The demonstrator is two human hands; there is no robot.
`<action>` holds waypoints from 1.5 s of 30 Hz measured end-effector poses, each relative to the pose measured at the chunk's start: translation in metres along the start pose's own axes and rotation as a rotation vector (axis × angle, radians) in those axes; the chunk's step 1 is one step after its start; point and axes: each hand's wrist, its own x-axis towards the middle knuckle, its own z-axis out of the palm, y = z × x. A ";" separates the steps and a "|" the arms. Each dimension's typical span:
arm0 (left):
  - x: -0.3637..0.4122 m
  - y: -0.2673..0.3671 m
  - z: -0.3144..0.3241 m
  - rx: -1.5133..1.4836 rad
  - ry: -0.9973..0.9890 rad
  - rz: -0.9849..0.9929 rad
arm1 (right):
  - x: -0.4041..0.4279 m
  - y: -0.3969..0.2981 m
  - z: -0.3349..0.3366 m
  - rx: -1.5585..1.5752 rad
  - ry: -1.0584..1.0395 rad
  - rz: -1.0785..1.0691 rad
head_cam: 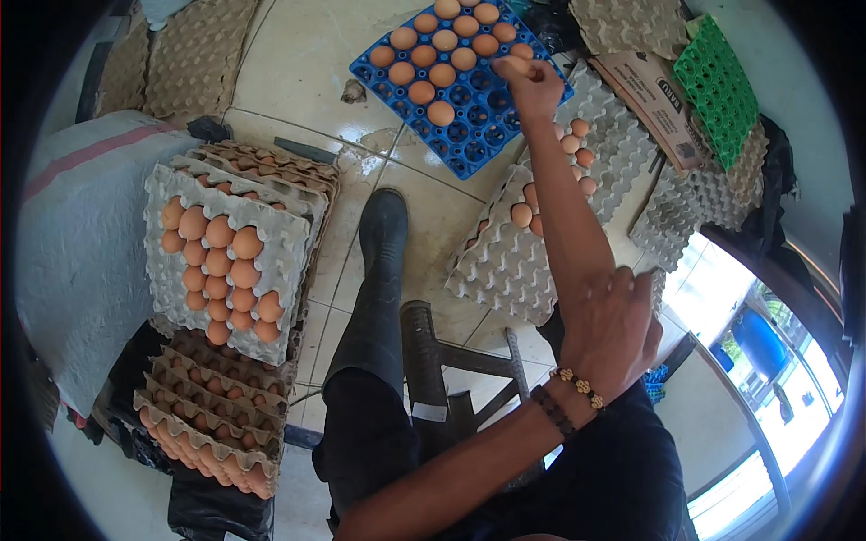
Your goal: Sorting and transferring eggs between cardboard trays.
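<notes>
Up front, my right hand [538, 88] pinches a brown egg [515, 65] over the blue plastic egg tray [462, 166]. Brown eggs [442, 113] fill the tray's far and left cups, while several cups nearest me hold none. My left hand [612, 331], with two bracelets at the wrist, is seen from its back beside my right forearm. Its fingertips curl out of sight, and whether it touches the forearm is unclear. Beneath my right arm is a grey pulp egg tray [504, 280] with a few eggs [521, 215] at its far side.
To the left rise stacked pulp trays [159, 270] of eggs, beside a white sack [95, 223]. My boot [383, 230] is on the tiled floor, near a dark stool [423, 365]. Empty pulp trays [616, 128], cardboard [649, 101] and a green tray [718, 91] lie right.
</notes>
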 end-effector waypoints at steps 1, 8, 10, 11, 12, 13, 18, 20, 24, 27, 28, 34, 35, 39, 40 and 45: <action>-0.003 0.003 0.002 0.017 -0.049 0.020 | 0.000 0.004 -0.004 0.458 0.012 0.165; 0.003 0.005 -0.009 -0.024 -0.018 0.049 | 0.010 -0.004 0.019 -0.435 -0.209 -0.654; 0.009 0.008 -0.018 -0.022 0.012 0.030 | 0.003 -0.010 0.031 -0.524 -0.272 -0.473; 0.011 0.008 -0.021 -0.018 0.039 0.010 | -0.001 -0.015 0.036 -0.607 -0.335 -0.287; 0.011 0.007 -0.022 -0.016 0.041 0.005 | -0.004 -0.018 0.037 -0.604 -0.340 -0.286; 0.011 0.007 -0.022 -0.022 0.044 -0.015 | -0.007 -0.020 0.037 -0.630 -0.309 -0.278; 0.009 0.005 -0.020 -0.005 0.036 -0.011 | -0.013 -0.026 0.038 -0.670 -0.292 -0.270; 0.009 0.007 -0.023 -0.034 0.051 0.002 | -0.008 -0.024 0.041 -0.755 -0.264 -0.309; 0.010 0.006 -0.017 -0.067 0.038 -0.015 | 0.005 -0.011 0.032 -0.624 -0.252 -0.306; 0.006 0.005 -0.011 -0.041 0.002 0.003 | 0.004 -0.006 0.028 -0.568 -0.236 -0.414; 0.006 0.004 -0.011 -0.042 0.012 0.001 | 0.001 -0.006 0.031 -0.564 -0.270 -0.381; 0.008 0.003 -0.011 -0.038 0.030 0.010 | 0.003 -0.016 0.027 -0.703 -0.387 -0.393; 0.008 0.003 -0.012 -0.022 0.021 0.004 | 0.003 -0.021 0.029 -0.742 -0.413 -0.411; 0.010 0.007 -0.012 -0.102 0.032 0.044 | 0.022 -0.021 0.020 -0.769 -0.451 -0.452; 0.011 0.006 -0.012 -0.145 0.051 0.055 | 0.025 -0.021 0.020 -0.772 -0.446 -0.451; 0.015 0.005 -0.018 -0.172 0.103 0.052 | 0.030 -0.036 0.030 -0.890 -0.488 -0.465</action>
